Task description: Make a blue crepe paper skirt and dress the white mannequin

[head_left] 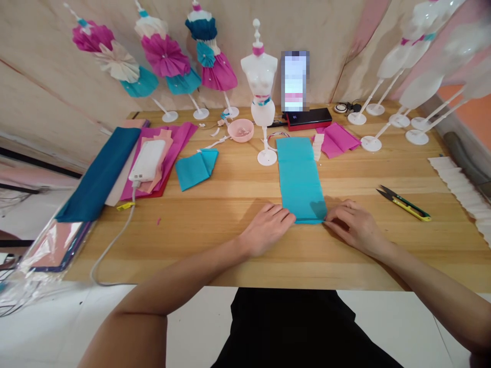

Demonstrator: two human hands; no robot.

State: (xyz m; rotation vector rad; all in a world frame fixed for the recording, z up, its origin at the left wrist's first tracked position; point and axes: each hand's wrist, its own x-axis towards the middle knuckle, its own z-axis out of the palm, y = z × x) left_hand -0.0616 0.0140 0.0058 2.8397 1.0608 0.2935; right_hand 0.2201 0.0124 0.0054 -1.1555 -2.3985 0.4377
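Observation:
A long strip of turquoise crepe paper [299, 176] lies flat on the wooden table, its near end folded over in a narrow band. My left hand [266, 229] rests on the lower left corner of that fold, fingertips gripping the paper. My right hand [355, 227] pinches the lower right corner. Green-and-yellow thread snips [403, 203] lie to the right of my right hand, out of reach of the paper. A pleated white paper strip [458, 191] sits on the far right.
Paper-dressed mannequin stands [164, 53] and a white mannequin [259, 71] line the back edge, with a pink bowl [240, 130] and a black-and-red power bank [309, 118]. Teal and magenta paper sheets [153, 158] and a white power bank [148, 161] with cable lie at left.

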